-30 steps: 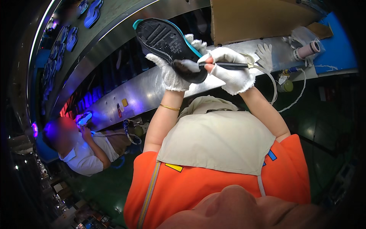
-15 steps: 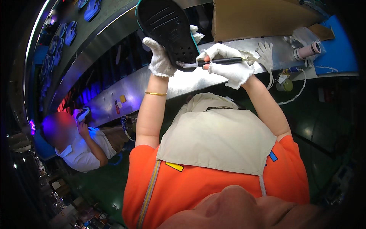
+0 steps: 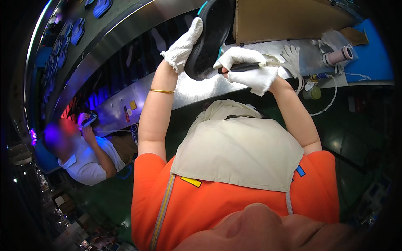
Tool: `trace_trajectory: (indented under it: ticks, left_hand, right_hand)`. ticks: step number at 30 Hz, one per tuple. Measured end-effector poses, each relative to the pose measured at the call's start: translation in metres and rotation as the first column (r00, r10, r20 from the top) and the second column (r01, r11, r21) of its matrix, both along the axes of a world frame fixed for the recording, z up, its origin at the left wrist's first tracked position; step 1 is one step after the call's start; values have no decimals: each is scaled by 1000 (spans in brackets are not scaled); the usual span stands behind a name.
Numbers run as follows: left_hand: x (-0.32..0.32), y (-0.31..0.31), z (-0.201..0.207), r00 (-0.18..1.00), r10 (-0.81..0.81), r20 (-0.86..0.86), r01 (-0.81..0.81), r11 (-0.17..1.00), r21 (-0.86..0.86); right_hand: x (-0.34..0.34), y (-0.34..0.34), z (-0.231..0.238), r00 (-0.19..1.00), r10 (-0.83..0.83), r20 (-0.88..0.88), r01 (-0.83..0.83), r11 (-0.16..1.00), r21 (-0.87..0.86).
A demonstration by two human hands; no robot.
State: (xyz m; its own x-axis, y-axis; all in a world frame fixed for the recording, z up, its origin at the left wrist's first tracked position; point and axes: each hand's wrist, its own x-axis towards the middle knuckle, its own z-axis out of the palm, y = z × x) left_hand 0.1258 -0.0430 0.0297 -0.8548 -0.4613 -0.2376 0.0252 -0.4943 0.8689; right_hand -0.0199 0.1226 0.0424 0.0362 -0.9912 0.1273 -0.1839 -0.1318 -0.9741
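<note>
A black shoe sole (image 3: 205,48) with teal showing along its edge is held up above the metal bench, tilted on its side. Wrapped around its left edge is my left hand (image 3: 184,44), in a white glove; the thumb shows, while the other fingers are hidden behind the sole. My right hand (image 3: 250,69), also gloved with bare fingertips showing, grips a black-handled brush (image 3: 243,67). The brush's tip points left at the sole's lower end, where a pale smear of light or bristle is too blurred to tell apart. A whitish tube-like piece extends behind the handle.
Spare white gloves (image 3: 291,56) lie on the bench (image 3: 190,92) to the right, near a pink spool (image 3: 337,56). Brown cardboard (image 3: 276,21) stands behind. A small jar (image 3: 312,93) sits by the bench edge. At left, a co-worker (image 3: 90,154) handles a shoe beside a conveyor with blue shoes (image 3: 77,31).
My left hand has turned the sole from face-on to a steeper tilt and shifted up and right. The right hand with the brush has barely moved.
</note>
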Motion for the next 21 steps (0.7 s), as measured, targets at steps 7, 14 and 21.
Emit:
trace_trajectory:
  ticks: [7, 14, 21]
  left_hand:
    - [-1, 8, 10, 995, 82, 48, -83, 996, 15]
    - [1, 4, 7, 997, 50, 55, -46, 997, -64]
    - [4, 3, 6, 993, 105, 61, -97, 988, -122]
  right_hand:
    - [-4, -6, 7, 995, -90, 31, 87, 993, 82]
    - [-17, -6, 3, 995, 75, -58, -76, 997, -6]
    - [-17, -1, 8, 970, 47, -238, -81, 987, -137]
